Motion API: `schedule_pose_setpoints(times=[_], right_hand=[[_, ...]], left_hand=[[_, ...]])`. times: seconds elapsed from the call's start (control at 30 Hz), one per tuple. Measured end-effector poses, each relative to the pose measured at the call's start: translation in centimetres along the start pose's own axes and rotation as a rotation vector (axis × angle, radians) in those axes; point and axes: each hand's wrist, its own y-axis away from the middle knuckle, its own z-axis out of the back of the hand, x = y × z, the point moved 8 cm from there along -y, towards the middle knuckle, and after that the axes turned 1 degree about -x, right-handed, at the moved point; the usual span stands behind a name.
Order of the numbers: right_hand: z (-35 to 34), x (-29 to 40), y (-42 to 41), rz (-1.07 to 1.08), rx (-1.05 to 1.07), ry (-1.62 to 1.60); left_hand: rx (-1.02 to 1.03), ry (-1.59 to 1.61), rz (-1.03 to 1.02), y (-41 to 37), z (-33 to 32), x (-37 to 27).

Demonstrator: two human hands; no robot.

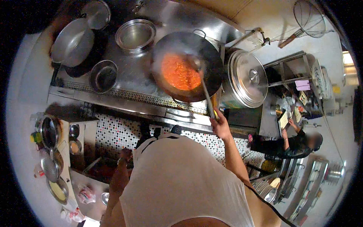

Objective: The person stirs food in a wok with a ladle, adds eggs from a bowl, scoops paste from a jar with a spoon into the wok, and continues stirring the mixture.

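Observation:
My right hand (221,127) grips the long metal handle of a wok ladle (206,93). The ladle's bowl dips into a large dark wok (211,56), where its outline is blurred by steam. Chunky orange-red sauce (180,72) fills the wok's bottom on its left side. My left hand (125,154) hangs low beside my body, away from the stove; its fingers are too dark to make out, and I see nothing clearly held in it.
A lidded steel stockpot (252,78) stands right of the wok. Leftward on the steel stove (134,71) are a water-filled pan (136,35), an empty dark pot (103,76) and a tilted wok (73,42). A co-worker (297,146) handles a tray (283,120) at the right-hand counter.

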Motion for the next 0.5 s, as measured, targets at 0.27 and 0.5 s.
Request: schedule_pose_setpoints(times=[0.27, 0.5], right_hand=[[-2.2, -2.7, 1.5, -0.202, -0.088, -0.248], [-4.2, 1.2, 2.5, -0.122, 0.068, -0.266]], left_hand=[[-0.104, 0.023, -0.106, 0.3, 0.4, -0.8], [-0.143, -0.006, -0.115, -2.5, 0.1, 1.4]])
